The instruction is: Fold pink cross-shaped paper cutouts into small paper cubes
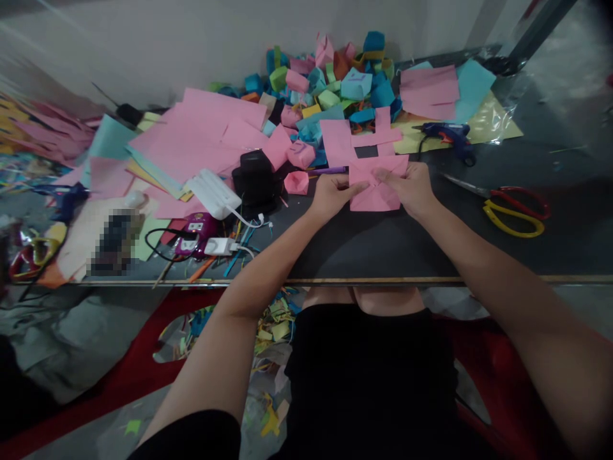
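A square of pink folded paper (374, 199) is held up over the dark table, with creases running toward its middle. My left hand (334, 195) pinches it from the left side, the thumb lying toward the centre. From the right, my right hand (416, 188) grips it, thumb pressed on the front near the middle; the other fingers are partly hidden behind. Just beyond lie cut pink sheets (336, 142) and a purple pen (328, 170). A small open pink paper box (296, 183) sits left of my left hand.
Scissors (514, 207) with red and yellow handles lie to the right, a blue glue gun (447, 135) behind them. Folded paper boxes (330, 96) are heaped at the back. Leftward are pink sheets (191, 137), a white power adapter (214, 193) and a purple socket block (196, 235).
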{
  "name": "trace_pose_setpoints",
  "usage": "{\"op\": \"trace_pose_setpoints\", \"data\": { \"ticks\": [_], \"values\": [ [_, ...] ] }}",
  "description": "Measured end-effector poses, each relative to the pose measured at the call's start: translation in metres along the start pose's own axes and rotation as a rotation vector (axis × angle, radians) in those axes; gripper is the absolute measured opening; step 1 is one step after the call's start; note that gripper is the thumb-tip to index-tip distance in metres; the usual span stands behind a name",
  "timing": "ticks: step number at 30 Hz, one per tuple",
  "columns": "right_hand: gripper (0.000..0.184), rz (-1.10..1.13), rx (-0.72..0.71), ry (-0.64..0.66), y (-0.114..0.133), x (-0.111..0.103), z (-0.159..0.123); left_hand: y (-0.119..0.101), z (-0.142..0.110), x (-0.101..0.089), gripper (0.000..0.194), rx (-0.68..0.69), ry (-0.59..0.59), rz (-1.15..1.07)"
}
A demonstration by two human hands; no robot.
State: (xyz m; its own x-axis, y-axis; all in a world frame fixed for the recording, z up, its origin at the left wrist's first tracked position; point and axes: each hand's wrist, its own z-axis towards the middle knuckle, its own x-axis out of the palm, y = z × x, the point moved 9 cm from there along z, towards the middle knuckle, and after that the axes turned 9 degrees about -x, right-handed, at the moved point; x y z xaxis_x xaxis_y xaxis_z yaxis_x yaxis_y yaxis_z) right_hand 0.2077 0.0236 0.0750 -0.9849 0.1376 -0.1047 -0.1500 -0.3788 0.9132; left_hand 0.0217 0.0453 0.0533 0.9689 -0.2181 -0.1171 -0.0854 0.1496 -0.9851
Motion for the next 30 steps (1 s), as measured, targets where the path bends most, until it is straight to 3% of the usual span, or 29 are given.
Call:
{"op": "trace_pose_setpoints", "data": {
  "ticks": [11,23,26,30],
  "values": [
    [0.048,-0.018,-0.014,-0.016,0.003,0.001,0.000,-0.008,-0.005,-0.005,0.039,-0.069,-0.087,-0.042],
    [0.056,0.000,0.056,0.118,0.002,0.008,-0.002,-0.004,-0.005,-0.008,0.042,-0.084,-0.130,-0.093],
    [0.058,-0.021,0.048,0.091,-0.002,0.004,0.000,-0.006,-0.004,-0.006,0.046,-0.079,-0.101,-0.088],
    [0.059,-0.039,0.024,0.008,-0.004,-0.005,0.004,-0.005,-0.002,0.004,0.059,-0.103,0.034,-0.070]
  ]
}}
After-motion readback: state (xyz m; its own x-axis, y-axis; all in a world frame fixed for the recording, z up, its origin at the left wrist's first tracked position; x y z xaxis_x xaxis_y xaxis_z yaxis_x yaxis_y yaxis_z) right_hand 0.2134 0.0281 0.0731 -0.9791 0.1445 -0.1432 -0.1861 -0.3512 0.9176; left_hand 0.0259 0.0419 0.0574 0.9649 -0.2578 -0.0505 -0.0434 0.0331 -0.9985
